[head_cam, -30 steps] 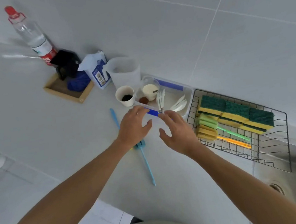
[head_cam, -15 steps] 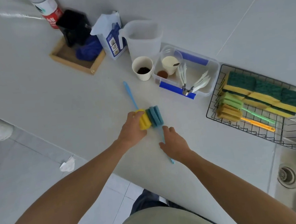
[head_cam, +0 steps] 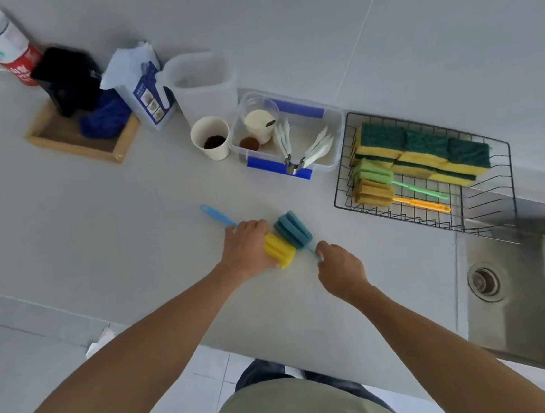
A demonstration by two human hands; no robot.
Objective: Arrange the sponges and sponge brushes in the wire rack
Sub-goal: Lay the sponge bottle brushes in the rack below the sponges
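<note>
Two sponge brushes lie on the counter in front of me. My left hand (head_cam: 247, 247) grips the yellow sponge brush (head_cam: 279, 250), whose blue handle pokes out behind the hand. My right hand (head_cam: 340, 270) holds the handle of the teal sponge brush (head_cam: 292, 229), whose head touches the yellow one. The black wire rack (head_cam: 487, 217) at the right holds several green-and-yellow sponges (head_cam: 425, 153) along its back, plus a green sponge brush (head_cam: 373, 171) and an orange sponge brush (head_cam: 372, 193) in front of them.
A clear plastic box (head_cam: 333, 129) with cups and white utensils sits left of the rack, beside a paper cup (head_cam: 212, 138), a jug (head_cam: 202, 82), a carton, a wooden tray (head_cam: 59, 143) and a bottle. A steel sink (head_cam: 541, 279) lies to the right.
My hands came back from the plastic box to the counter and closed on the two sponge brushes. The right hand slid up the teal brush's handle; the view shifted down.
</note>
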